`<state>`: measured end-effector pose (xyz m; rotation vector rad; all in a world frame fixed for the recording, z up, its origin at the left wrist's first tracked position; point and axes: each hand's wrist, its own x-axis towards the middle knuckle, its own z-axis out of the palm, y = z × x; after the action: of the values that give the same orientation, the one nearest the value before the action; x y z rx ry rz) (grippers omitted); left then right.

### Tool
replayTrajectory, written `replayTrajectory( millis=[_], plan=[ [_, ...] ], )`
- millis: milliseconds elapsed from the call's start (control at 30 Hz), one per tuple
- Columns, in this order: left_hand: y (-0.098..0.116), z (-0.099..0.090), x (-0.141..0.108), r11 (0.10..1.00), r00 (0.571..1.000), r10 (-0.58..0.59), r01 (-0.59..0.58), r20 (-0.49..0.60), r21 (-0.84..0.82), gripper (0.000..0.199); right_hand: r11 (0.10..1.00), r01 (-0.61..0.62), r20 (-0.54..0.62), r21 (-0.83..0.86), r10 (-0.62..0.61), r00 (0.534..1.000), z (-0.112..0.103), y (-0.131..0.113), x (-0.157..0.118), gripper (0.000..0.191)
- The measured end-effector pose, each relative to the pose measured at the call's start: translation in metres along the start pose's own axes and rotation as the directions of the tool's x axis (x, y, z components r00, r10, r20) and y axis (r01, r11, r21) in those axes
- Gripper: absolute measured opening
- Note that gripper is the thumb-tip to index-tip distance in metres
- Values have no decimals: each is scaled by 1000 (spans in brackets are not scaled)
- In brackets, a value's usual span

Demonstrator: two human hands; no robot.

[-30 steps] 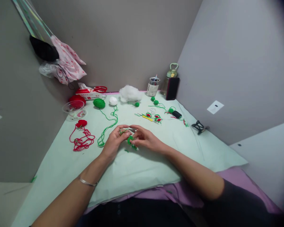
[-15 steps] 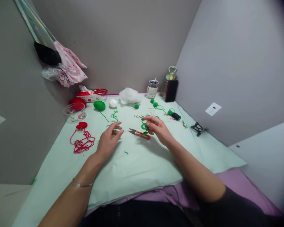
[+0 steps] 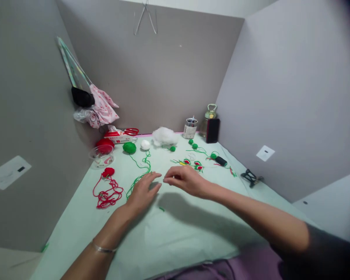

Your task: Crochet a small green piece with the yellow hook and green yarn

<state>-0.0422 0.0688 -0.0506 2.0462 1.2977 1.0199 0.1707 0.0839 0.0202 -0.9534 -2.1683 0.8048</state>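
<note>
My left hand [image 3: 144, 191] hovers low over the pale green cloth with thumb and fingers apart, holding nothing. Beside it runs loose green yarn [image 3: 140, 177] from the green yarn ball [image 3: 130, 147]. My right hand [image 3: 188, 181] is in the air facing it, thumb and forefinger tips together; whatever is in the pinch is too small or hidden to make out. Just beyond that hand lie small red-and-green yarn pieces [image 3: 197, 166] and a yellow item [image 3: 182, 163]. A short green yarn scrap [image 3: 161, 209] rests nearer me. The orange-handled thread snips are out of sight.
Tangled red yarn [image 3: 109, 194] and a clear plastic tub [image 3: 101, 156] are at left. Along the back stand a tissue box [image 3: 118, 138], white stuffing [image 3: 165, 136], a can [image 3: 190, 128] and a phone [image 3: 212, 130]. A black stand [image 3: 250, 177] is at right.
The view has tilted upward. My right hand has come left, close to my left hand. The green looped yarn piece seen at its fingers and the snips below are no longer visible.
</note>
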Motion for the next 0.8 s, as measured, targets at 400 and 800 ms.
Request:
replayTrajectory(
  millis=[400, 800],
  plan=[
    [-13, 8, -7, 993, 992, 119, -119, 50, -5, 35, 996, 56, -143, -70, -65, 988, 18, -30, 286, 27],
    [-20, 8, -11, 982, 995, 89, -81, 42, -171, 32, 980, -61, -314, -187, -1, 949, 84, -38, 387, 19]
  ],
)
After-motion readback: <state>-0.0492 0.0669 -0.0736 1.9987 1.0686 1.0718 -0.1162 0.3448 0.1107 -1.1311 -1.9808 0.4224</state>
